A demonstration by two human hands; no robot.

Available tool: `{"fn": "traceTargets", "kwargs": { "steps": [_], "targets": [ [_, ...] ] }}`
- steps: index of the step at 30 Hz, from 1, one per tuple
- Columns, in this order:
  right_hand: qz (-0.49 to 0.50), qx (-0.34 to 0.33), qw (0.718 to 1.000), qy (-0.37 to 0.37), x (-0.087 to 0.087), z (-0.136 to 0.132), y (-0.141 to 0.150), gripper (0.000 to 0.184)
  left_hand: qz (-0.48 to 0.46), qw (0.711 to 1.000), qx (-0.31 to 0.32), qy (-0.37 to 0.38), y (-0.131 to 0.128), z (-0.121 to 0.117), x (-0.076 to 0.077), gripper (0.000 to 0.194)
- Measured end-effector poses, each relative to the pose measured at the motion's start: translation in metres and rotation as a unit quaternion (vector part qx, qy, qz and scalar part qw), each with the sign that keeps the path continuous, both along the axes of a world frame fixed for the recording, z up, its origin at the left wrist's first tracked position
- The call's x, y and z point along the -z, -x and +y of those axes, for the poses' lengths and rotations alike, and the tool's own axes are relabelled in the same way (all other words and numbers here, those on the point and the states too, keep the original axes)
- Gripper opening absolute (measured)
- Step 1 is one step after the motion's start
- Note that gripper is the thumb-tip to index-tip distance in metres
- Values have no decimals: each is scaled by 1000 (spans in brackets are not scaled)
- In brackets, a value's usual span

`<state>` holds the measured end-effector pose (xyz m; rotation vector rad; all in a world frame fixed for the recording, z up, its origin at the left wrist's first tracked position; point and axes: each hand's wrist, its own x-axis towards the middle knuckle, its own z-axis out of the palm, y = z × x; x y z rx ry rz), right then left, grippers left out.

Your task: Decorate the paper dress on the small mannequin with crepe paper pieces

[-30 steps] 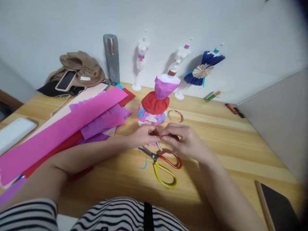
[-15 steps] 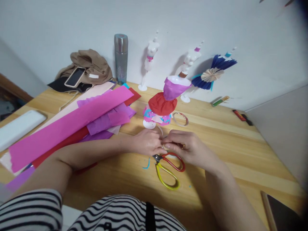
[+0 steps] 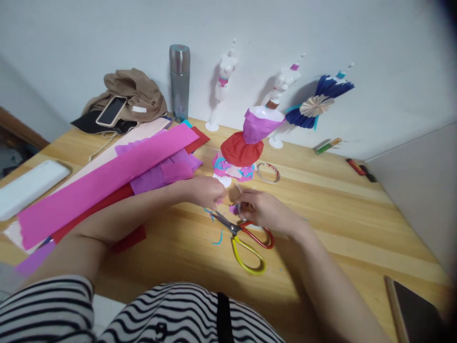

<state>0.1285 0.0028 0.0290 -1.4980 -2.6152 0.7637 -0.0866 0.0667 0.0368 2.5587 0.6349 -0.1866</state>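
White slab (image 3: 32, 186), dark panel (image 3: 414, 307); both cropped

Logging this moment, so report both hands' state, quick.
Left hand: fingers curled near the tips of the scissors; whether they hold anything cannot be told.
Right hand: fingers bent near the red handle; grip cannot be told.

A plain, pale wall (image 3: 107, 33) rises behind a wooden counter (image 3: 342, 205) with light and honey-toned grain. A greyish panel (image 3: 421, 171) borders the counter on the right. At far left, a brown edge (image 3: 21, 126) tops a dark space (image 3: 10, 150). Soft shadows mark the wall.
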Motion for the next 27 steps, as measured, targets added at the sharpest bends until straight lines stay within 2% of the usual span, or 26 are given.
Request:
{"fn": "traceTargets", "kwargs": {
  "steps": [3, 7, 11, 14, 16, 18, 21, 24, 27],
  "targets": [
    [-26, 4, 999, -27, 5, -1, 8, 24, 40, 998, 28, -42, 2, 1, -4, 5],
    [-72, 18, 995, -66, 13, -2, 11, 10, 58, 993, 48, -89, 6, 7, 4, 8],
    [-57, 35, 994, -81, 18, 3, 8, 15, 71, 989, 14, -130, 10, 18, 13, 17],
    [51, 46, 994, -85, 24, 8, 6, 14, 70, 992, -10, -104, 12, 23, 15, 16],
    [141, 59, 984, -93, 28, 9, 9, 15, 54, 996, -8, -72, 12, 25, 16, 14],
    [180, 58, 978, -91, 31, 7, 15, 15, 42, 998, -5, -52, 11, 25, 17, 13],
    [145, 31, 987, -65, 34, 4, 31, 9, 36, 998, -12, -47, 10, 25, 16, 13],
    [68, 11, 996, -62, 34, 4, 45, 18, 30, 999, 2, -18, 11, 28, 14, 12],
    [15, 13, 997, -70, 32, 6, 48, 18, 40, 999, 27, 18, 12, 31, 13, 12]
  ]
}}
